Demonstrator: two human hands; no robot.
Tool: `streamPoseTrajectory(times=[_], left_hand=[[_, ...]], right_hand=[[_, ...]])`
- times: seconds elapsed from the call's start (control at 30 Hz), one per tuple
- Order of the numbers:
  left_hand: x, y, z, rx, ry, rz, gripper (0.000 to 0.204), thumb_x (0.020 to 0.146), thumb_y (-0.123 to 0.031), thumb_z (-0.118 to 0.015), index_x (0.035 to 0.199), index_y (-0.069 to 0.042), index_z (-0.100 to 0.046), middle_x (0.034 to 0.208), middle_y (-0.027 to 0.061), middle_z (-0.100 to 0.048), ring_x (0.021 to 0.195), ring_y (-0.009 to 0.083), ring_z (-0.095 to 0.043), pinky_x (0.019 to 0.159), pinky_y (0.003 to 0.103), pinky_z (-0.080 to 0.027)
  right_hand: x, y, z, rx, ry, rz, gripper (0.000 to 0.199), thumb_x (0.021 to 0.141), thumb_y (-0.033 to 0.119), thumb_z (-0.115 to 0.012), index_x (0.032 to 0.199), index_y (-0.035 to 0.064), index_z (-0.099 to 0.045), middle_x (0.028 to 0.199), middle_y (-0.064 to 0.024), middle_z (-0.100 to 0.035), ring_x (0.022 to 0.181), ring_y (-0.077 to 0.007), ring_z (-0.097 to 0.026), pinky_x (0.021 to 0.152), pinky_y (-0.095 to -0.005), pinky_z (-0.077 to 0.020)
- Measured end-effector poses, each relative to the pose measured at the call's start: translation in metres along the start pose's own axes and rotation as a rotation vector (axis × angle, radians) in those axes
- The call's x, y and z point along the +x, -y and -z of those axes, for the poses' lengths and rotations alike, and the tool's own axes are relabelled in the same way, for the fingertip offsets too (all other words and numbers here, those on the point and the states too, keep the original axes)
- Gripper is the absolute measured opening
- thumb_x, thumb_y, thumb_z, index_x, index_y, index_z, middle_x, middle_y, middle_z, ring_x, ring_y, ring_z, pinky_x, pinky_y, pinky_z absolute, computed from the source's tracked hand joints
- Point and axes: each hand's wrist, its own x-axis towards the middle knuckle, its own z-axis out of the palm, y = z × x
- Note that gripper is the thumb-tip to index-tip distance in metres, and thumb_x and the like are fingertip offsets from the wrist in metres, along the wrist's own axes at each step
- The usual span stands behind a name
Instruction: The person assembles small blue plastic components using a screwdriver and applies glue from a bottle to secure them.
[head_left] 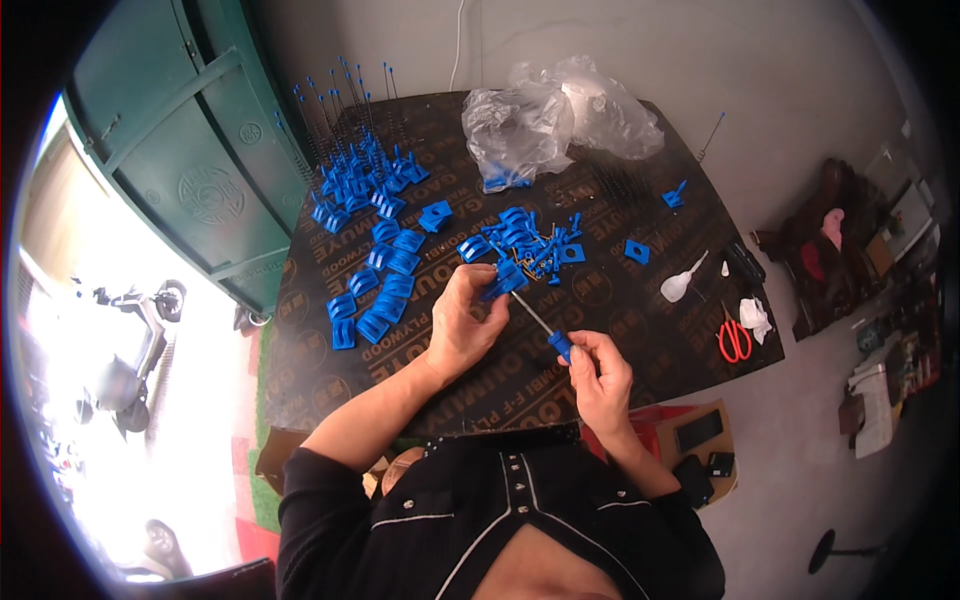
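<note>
We see rows of brown letters [520, 412] and small round marks [625, 326] printed on the dark table top [660, 345], and round signs [210, 193] on the green door [165, 130].

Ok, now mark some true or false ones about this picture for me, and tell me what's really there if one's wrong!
1. The right hand holds a screwdriver. True.
2. The left hand is empty. False: the left hand holds a blue piece.
3. Crumpled clear plastic lies at the far side of the table. True.
4. The scissors are green-handled. False: the scissors are red-handled.
5. The screwdriver points away from the blue piece. False: its tip is at the blue piece.
6. A green door is on the left. True.
</note>
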Motion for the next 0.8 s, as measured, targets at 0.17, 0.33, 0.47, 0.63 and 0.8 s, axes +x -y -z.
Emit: streamPoseTrajectory(times=[0.17, 0.33, 0.47, 0.63, 0.8], left_hand=[[-0.0007, -0.0002, 0.0001, 0.028, -0.025, 0.013, 0.036, 0.073, 0.003, -0.071, 0.104, -0.002, -0.053, 0.094, 0.0096, -0.060, 0.078, 0.0191, -0.063, 0.070, 0.029, -0.052], [-0.0012, -0.0049, 0.0029, 0.035, 0.021, 0.080, 0.036, 0.076, 0.005, -0.069, 0.107, -0.001, -0.052, 0.096, 0.0072, -0.058, 0.083, 0.0135, -0.060, 0.073, 0.026, -0.051], [-0.0015, -0.0031, 0.0030, 0.022, 0.049, 0.101, 0.036, 0.079, 0.008, -0.066, 0.110, 0.001, -0.051, 0.098, 0.0046, -0.057, 0.087, 0.0080, -0.058, 0.077, 0.022, -0.050], [0.0006, -0.0018, 0.0028, 0.038, 0.021, 0.057, 0.036, 0.076, 0.005, -0.069, 0.108, 0.000, -0.054, 0.093, 0.0075, -0.057, 0.080, 0.0138, -0.060, 0.072, 0.026, -0.050], [0.0024, -0.0025, 0.0024, 0.047, -0.002, 0.044, 0.036, 0.073, 0.001, -0.071, 0.105, -0.002, -0.056, 0.089, 0.0103, -0.058, 0.073, 0.0194, -0.061, 0.066, 0.029, -0.051]], right_hand=[[-0.0011, -0.0028, -0.0005, 0.033, 0.014, -0.037, 0.018, 0.096, 0.010, -0.054, 0.109, -0.0027, -0.057, 0.081, -0.0042, -0.064, 0.060, -0.0010, -0.048, 0.052, -0.0169, -0.0381], [-0.0019, -0.0037, 0.0001, 0.039, 0.014, -0.033, 0.018, 0.096, 0.009, -0.054, 0.109, -0.0029, -0.057, 0.081, -0.0042, -0.064, 0.060, -0.0008, -0.047, 0.052, -0.0167, -0.0381], [-0.0020, -0.0025, 0.0005, 0.060, 0.027, -0.048, 0.018, 0.095, 0.009, -0.054, 0.109, -0.0029, -0.057, 0.081, -0.0043, -0.064, 0.061, -0.0011, -0.048, 0.054, -0.0167, -0.0388], [-0.0011, 0.0001, 0.0008, -0.037, 0.051, -0.018, 0.016, 0.091, 0.004, -0.058, 0.106, -0.0026, -0.057, 0.083, -0.0033, -0.064, 0.066, -0.0036, -0.052, 0.061, -0.0185, -0.0439], [0.0018, 0.0024, 0.0010, -0.018, 0.053, 0.006, 0.023, 0.081, -0.002, -0.065, 0.103, -0.0026, -0.059, 0.096, -0.0079, -0.058, 0.077, -0.0110, -0.059, 0.067, -0.0245, -0.0483]])
